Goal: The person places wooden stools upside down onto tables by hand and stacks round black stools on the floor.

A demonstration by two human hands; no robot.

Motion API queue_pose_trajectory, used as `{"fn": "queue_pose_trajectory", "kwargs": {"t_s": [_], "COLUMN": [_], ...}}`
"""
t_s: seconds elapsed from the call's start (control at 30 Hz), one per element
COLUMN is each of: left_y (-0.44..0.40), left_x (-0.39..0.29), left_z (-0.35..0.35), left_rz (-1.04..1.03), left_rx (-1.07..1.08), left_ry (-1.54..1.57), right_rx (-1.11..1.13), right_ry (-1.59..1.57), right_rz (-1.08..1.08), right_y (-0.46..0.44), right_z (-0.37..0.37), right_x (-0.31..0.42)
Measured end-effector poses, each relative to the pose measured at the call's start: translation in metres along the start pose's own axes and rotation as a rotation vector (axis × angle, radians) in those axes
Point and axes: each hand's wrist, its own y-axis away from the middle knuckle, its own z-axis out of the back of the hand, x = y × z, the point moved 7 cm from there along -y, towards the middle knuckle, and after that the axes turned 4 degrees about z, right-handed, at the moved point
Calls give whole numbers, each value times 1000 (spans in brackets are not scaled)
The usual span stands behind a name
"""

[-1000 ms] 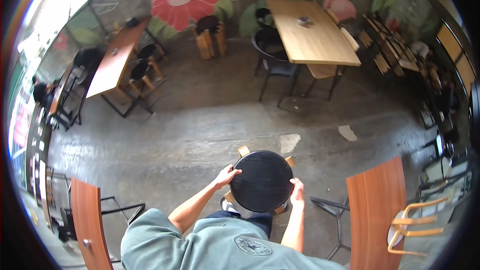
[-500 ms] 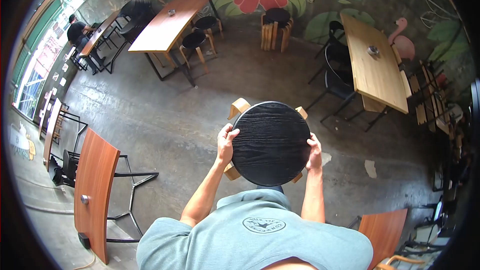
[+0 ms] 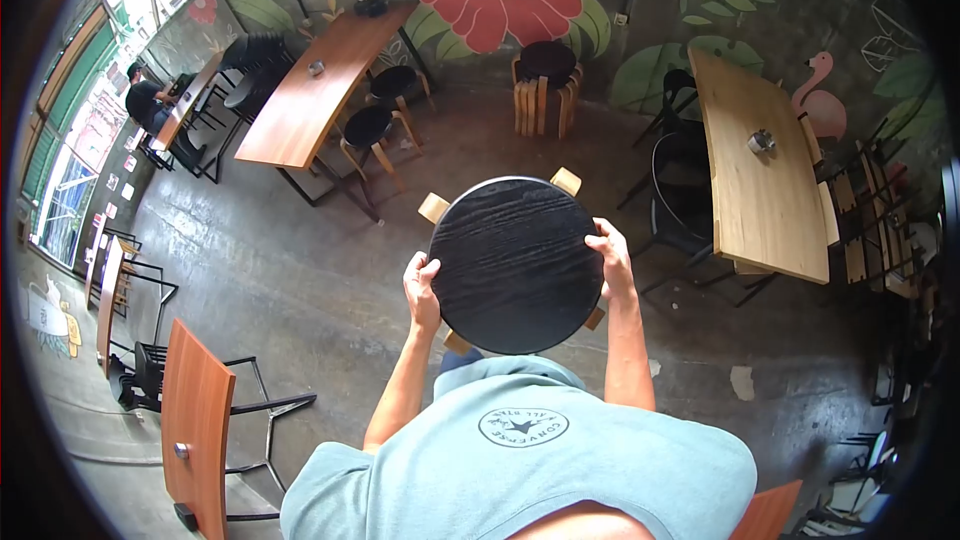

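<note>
A stool (image 3: 517,265) with a round black wood-grain seat and pale bentwood legs is held in front of my chest. The leg tops stick out past the seat's edge, and the rest of the legs are hidden under it. My left hand (image 3: 422,292) grips the left edge, thumb on top. On the opposite edge my right hand (image 3: 613,258) is closed in the same way, a little farther forward. Ahead against the wall stands a pile of stacked stools (image 3: 547,90) with a black seat on top.
A brown table (image 3: 325,85) with two black-seated stools (image 3: 370,127) stands ahead left. To the right is a light wood table (image 3: 757,165) with black chairs (image 3: 682,175). A brown table (image 3: 195,420) is near left. A person (image 3: 150,100) sits far left. Concrete floor (image 3: 270,270) lies between.
The stool in my hands has turned slightly and shifted a little up and left in view. The stacked stools look nearer, and the room's furniture sits lower in the picture.
</note>
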Motion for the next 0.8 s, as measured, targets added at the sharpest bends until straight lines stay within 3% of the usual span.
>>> {"fn": "queue_pose_trajectory", "kwargs": {"t_s": [0.3,0.37,0.8], "left_y": [-132,-164,-428], "left_x": [41,53,134], "left_z": [-69,-84,-234], "left_rz": [100,174,335], "left_rx": [124,178,412], "left_ry": [-61,-218,-75], "right_rx": [-98,-128,-226], "right_ry": [262,319,657], "right_rz": [66,85,210], "right_y": [-136,-172,-435], "right_z": [59,79,164], "right_x": [21,21,70]}}
